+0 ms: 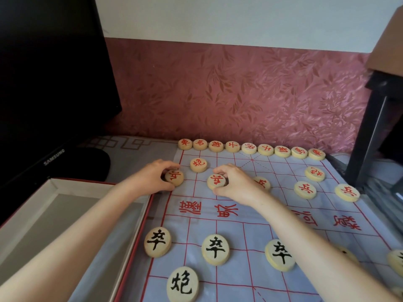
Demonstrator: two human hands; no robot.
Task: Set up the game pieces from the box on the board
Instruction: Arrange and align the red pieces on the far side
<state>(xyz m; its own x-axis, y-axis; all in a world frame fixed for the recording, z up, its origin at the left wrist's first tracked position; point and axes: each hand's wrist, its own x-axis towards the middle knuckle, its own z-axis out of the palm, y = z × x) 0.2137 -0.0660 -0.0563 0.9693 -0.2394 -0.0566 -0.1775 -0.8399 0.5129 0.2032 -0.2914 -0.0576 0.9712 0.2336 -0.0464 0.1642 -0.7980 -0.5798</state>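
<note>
The left hand (152, 177) pinches a round red piece (174, 177) between its thumb and curled fingers. This piece is at the left edge of the cloth board (231, 236). The right hand (235, 182) pinches a second red piece (216, 181) the same way, over the board. It is hard to tell if the two pieces rest on the cloth or are lifted a bit.

Just behind the gap between the two hands sits a third red piece (198, 165). It touches neither hand. Far behind the hands, a row of red pieces (249, 148) lines the far edge of the board. More red pieces (304, 190) lie to the right of the right hand. In front of both hands lie the black pieces (215, 249). The open box (72, 219) sits under the left arm, right beside the board. A dark screen (43, 83) stands behind the box.
</note>
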